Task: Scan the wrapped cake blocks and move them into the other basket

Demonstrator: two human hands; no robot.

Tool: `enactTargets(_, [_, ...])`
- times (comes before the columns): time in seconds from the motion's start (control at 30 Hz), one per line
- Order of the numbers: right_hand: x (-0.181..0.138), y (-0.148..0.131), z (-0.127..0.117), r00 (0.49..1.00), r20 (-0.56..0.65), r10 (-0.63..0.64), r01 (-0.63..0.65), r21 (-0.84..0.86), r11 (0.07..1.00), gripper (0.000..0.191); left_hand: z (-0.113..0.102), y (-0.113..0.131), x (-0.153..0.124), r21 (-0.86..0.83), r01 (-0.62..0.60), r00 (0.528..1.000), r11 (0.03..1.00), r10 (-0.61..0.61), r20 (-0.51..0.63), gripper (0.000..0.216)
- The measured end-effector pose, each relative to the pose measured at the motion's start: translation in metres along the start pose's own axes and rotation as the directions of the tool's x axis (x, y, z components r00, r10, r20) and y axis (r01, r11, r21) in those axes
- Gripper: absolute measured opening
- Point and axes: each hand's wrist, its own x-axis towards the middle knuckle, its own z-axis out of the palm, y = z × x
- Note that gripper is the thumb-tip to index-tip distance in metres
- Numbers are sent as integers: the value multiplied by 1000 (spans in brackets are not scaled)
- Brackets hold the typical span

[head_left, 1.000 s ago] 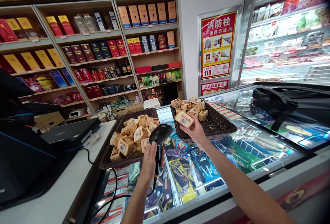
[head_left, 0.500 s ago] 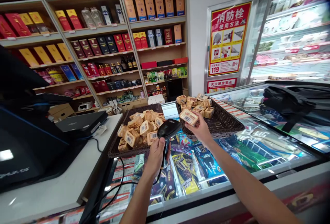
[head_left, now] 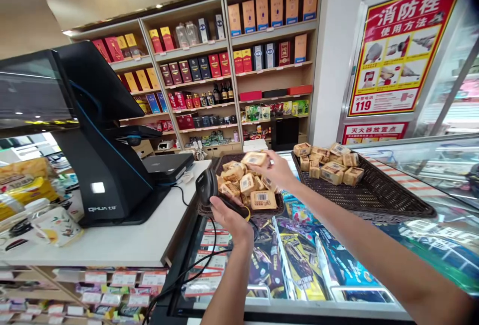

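Your right hand (head_left: pixel 279 171) has moved from the right basket (head_left: pixel 381 191) to the left basket (head_left: pixel 270 212), and it took a snack pack (head_left: pixel 255 159) with it. Your left hand (head_left: pixel 231 218) has swung the barcode scanner (head_left: pixel 206 189) to the left and tipped it, so its head is now away from that pack.

Right now you seem to be at the step of putting the pack down with the others. Your right grip is closed, thumb and fingers pinching one end of the pack. Your left grip is wrapped around the scanner's handle. The pack is just over the back of the heap, with its bar label facing up. I can't tell if it touches the packs under it.

I think the next move calls for a small, soft drop of the right hand, then loose fingers, so the heap does not slide. Keep the scanner clear of the front packs, as it is very near them.

Both baskets are dark brown and woven, and they sit on the glass-top freezer (head_left: pixel 309 311). The left one is piled with packs (head_left: pixel 247 184). The right one has a smaller bunch (head_left: pixel 331 171) at its far left end, and bare weave shows on the near side.
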Motion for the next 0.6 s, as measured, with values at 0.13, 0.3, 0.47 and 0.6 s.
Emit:
enactTargets(0.13, [53,-33,63,981,166,100,-42,-322,946,67,-3,2,3,-25,4,999,1000,-5,-47,50])
enactTargets(0.3, [87,-44,120,929,330,165,30,-513,858,66,-5,2,5,43,52,997,998,-49,-59,53])
enactTargets(0.47, [91,-43,137,900,404,165,84,-532,842,52,-5,0,5,65,53,998,996,-50,-45,53])
enactTargets(0.6, [87,-44,129,893,430,134,132,-533,836,37,-5,-1,4,65,75,996,995,-71,-52,55])
